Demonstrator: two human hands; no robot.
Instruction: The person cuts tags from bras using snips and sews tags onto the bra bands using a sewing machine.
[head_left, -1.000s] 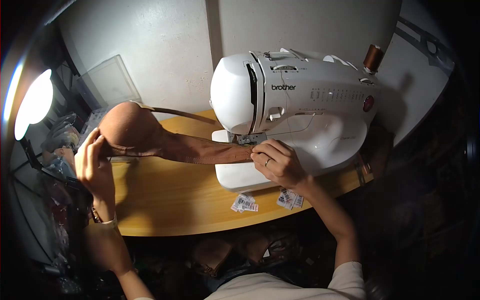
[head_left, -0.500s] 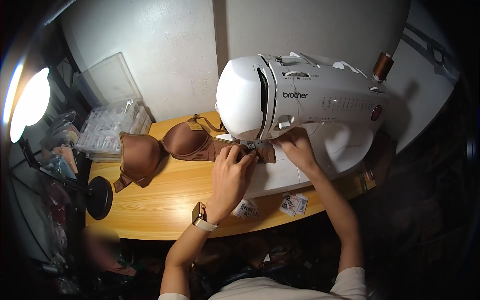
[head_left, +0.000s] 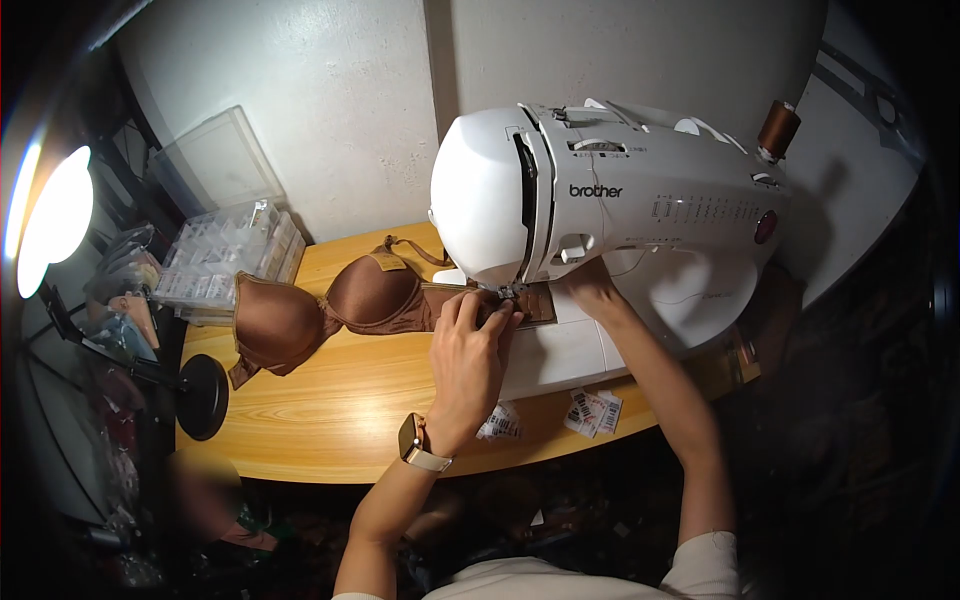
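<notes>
A brown bra (head_left: 375,291) lies across the table, its cups to the left and its back band running onto the white sewing machine (head_left: 605,190). My left hand (head_left: 468,345) has its bent fingers gripping the band beside the presser foot (head_left: 508,292). The band's end (head_left: 540,304) shows to the right of the foot. Under the machine's arm, right of the needle area, is my right hand (head_left: 594,288); its fingers are hidden by the machine, so what they touch cannot be seen.
A brown thread spool (head_left: 779,130) stands on the machine's right end. Clear compartment boxes (head_left: 225,255) sit at the back left, near a lit lamp (head_left: 58,220) and its round black base (head_left: 202,397). Paper barcode labels (head_left: 594,412) lie at the table's front edge.
My right hand has gone further in beneath the machine's arm, so its fingers no longer show. The left hand stays on the band. The view has shifted slightly.
</notes>
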